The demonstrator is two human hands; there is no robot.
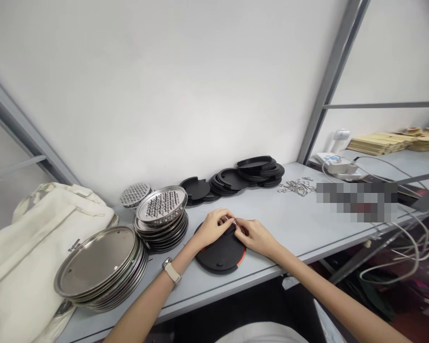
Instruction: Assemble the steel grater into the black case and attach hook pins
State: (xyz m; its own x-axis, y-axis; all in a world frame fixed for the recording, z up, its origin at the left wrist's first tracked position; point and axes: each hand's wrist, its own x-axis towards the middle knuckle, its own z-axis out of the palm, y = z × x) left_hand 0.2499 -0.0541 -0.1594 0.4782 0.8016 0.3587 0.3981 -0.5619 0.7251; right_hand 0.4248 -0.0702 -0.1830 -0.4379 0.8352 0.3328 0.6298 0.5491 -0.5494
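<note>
A black round disc (219, 250) lies flat near the table's front edge, with a red and yellow strip showing along its right rim. Over its far edge my left hand (216, 226) and my right hand (254, 234) meet, fingertips almost touching. Both hands are closed in a pinch on a small shiny metal piece (234, 222); the fingers cover most of it, so its exact shape is hidden. A watch with a light strap (171, 271) is on my left wrist.
Round metal plates (96, 264) and grater-topped discs (162, 205) are stacked at left beside a cream bag (39, 243). Black rimmed discs (232, 181) lie along the wall. Small wire pieces (296, 186) are heaped right of them. Cables (411, 267) hang at right.
</note>
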